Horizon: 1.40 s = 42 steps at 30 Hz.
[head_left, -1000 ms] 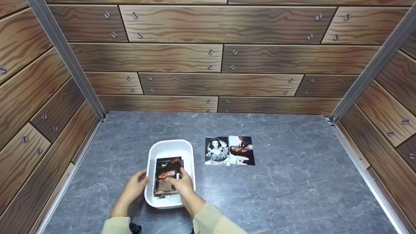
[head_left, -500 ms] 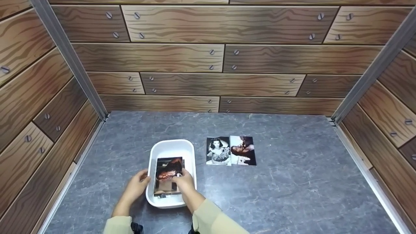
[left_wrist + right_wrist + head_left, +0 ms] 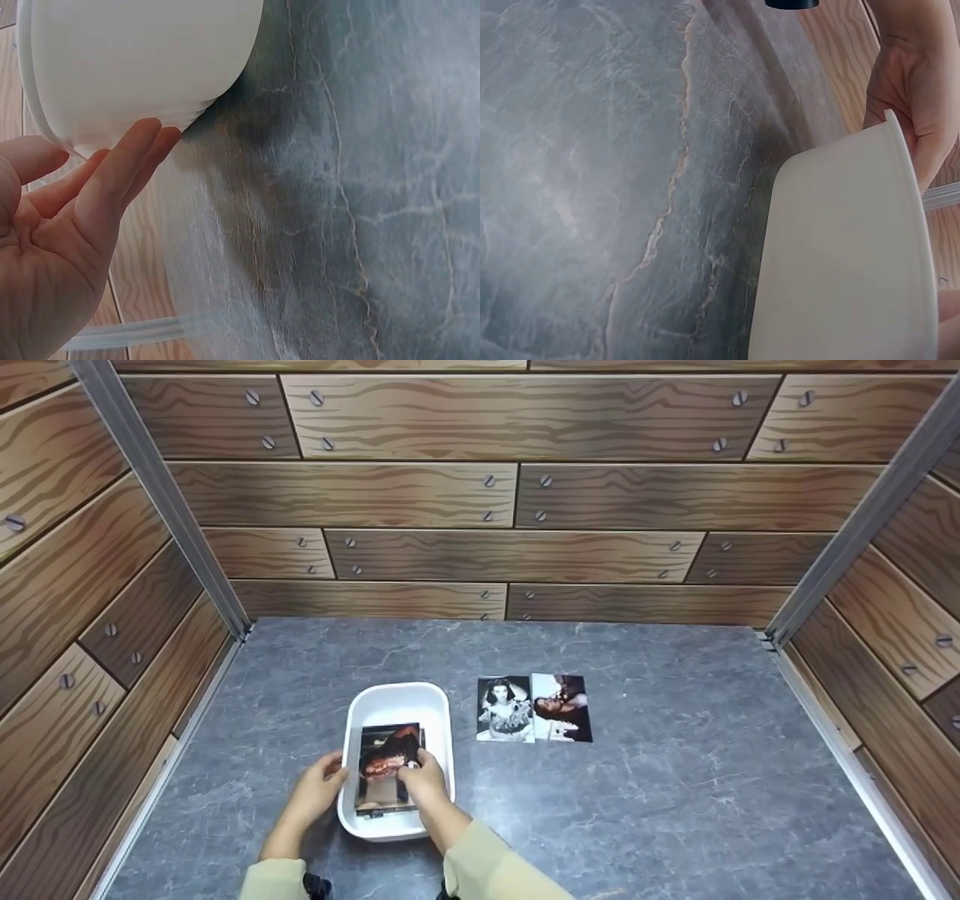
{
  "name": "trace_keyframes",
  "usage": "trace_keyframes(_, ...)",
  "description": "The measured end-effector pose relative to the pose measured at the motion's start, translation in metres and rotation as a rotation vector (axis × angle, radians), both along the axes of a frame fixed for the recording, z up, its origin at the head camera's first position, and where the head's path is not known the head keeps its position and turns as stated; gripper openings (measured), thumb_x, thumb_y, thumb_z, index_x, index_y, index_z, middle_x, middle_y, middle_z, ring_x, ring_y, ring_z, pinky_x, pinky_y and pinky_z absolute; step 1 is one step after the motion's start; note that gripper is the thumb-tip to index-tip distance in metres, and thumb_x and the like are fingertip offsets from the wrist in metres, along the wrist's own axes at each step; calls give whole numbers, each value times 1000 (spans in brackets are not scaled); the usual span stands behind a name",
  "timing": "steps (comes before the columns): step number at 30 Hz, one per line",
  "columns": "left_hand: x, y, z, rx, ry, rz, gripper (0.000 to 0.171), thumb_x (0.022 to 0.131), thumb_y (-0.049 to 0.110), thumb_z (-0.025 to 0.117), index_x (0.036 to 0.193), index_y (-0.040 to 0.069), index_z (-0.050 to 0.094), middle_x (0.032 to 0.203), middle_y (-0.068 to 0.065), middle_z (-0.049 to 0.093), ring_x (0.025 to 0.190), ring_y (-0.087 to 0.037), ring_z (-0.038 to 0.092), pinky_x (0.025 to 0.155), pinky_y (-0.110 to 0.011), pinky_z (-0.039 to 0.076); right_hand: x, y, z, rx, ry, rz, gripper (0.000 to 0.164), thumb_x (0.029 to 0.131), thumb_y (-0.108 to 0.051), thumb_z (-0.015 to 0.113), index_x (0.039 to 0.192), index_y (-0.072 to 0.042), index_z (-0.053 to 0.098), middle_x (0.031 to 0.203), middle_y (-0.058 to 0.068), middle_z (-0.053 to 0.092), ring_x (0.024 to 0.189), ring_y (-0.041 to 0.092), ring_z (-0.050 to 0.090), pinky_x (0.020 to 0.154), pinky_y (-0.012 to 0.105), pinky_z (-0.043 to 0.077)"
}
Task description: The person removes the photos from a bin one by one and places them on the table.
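Note:
A white plastic tub [image 3: 397,697] stands on the table at the left, with a stack of photos [image 3: 382,776] lying inside it. The top photo shows dark and reddish tones. My right hand [image 3: 426,781] reaches over the tub's right side and pinches the top photo by its right edge; how many sheets it holds is hidden. Against the tub's outer left wall rests my left hand [image 3: 67,225], fingers nearly straight, thumb by the rim. In the right wrist view, the tub's wall [image 3: 847,247] hides most of the right hand's fingers.
Right of the tub, a black-and-white photo [image 3: 505,709] and a colour photo [image 3: 562,708] lie side by side on the grey marbled table [image 3: 675,780]. Wood-patterned walls [image 3: 480,495] with metal corner posts enclose the table at the back and sides.
The right thumb has drawn slightly back across the top photo toward its right edge. My left hand stays at the tub, and the two photos on the table lie as before.

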<state>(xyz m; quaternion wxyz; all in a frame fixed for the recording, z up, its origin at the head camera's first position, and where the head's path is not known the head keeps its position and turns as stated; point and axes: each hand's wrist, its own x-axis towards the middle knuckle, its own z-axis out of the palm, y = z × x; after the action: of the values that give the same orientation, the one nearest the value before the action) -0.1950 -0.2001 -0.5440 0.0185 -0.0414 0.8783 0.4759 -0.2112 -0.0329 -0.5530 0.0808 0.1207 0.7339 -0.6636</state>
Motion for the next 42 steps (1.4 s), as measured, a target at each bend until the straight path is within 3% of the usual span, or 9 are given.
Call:
trace_keyframes(13, 1, -1, -1, 5, 25, -6, 36, 96, 0, 51, 126, -19, 48, 117, -37, 58, 115, -48, 55, 100, -51, 50, 8, -6, 5, 82, 89, -31, 59, 74, 3, 59, 132, 11, 48, 133, 30, 52, 126, 42, 48, 105, 49, 45)
trace_keyframes(17, 0, -2, 1, 0, 14, -5, 37, 96, 2, 51, 127, -18, 48, 118, -37, 58, 117, -48, 55, 100, -51, 49, 5, -3, 1, 79, 148, -77, 54, 71, 11, 62, 124, 8, 53, 121, 26, 58, 113, 41, 56, 94, 45, 53)
trace_keyframes(20, 0, -2, 0, 2, 5, -5, 37, 97, 2, 50, 128, -18, 47, 120, -37, 57, 117, -48, 54, 100, -51, 49, 2, -1, -4, 32, 173, -110, 54, 68, 18, 60, 120, 7, 53, 105, 20, 61, 93, 31, 62, 78, 36, 59)
trace_keyframes(24, 1, -2, -1, 7, 15, -11, 37, 96, 1, 50, 127, -19, 47, 120, -38, 57, 116, -49, 55, 99, -51, 50, 1, -1, -5, 24, 163, -116, 46, 70, 18, 62, 115, 5, 57, 87, 13, 60, 77, 20, 60, 68, 29, 57)
trace_keyframes(30, 1, -2, -1, 19, 39, -15, 36, 96, 0, 51, 126, -20, 48, 117, -38, 58, 113, -48, 57, 98, -51, 51, -1, 1, -3, 137, 168, -130, 18, 80, 4, 66, 98, 3, 68, 78, 6, 63, 71, 13, 57, 64, 25, 53)
trace_keyframes(34, 1, -2, -2, 20, 44, -10, 35, 95, -1, 51, 125, -20, 48, 117, -38, 58, 113, -48, 57, 97, -51, 51, 0, 1, -2, 190, 227, -166, 12, 82, 0, 68, 94, 2, 67, 75, 6, 64, 69, 13, 58, 61, 25, 52)
trace_keyframes(39, 1, -2, -4, 34, 36, -10, 35, 95, -2, 50, 124, -20, 48, 116, -39, 58, 113, -49, 57, 97, -50, 52, -1, 1, -7, 154, 301, -223, 10, 82, 1, 66, 90, -2, 62, 78, 9, 67, 72, 19, 63, 65, 32, 56)
trace_keyframes(40, 1, -2, -4, 37, 35, -10, 35, 95, -2, 50, 124, -20, 48, 116, -38, 58, 113, -48, 57, 96, -50, 52, -3, 1, -13, 135, 358, -241, 9, 82, 0, 66, 89, -5, 62, 77, 6, 66, 71, 15, 62, 63, 29, 55)
trace_keyframes(42, 0, -2, -4, 36, 31, -6, 35, 95, -2, 50, 125, -20, 49, 116, -38, 58, 113, -48, 57, 96, -50, 52, -4, 0, -15, 112, 387, -250, 8, 82, -1, 65, 88, -6, 62, 76, 5, 64, 71, 14, 60, 63, 29, 55)
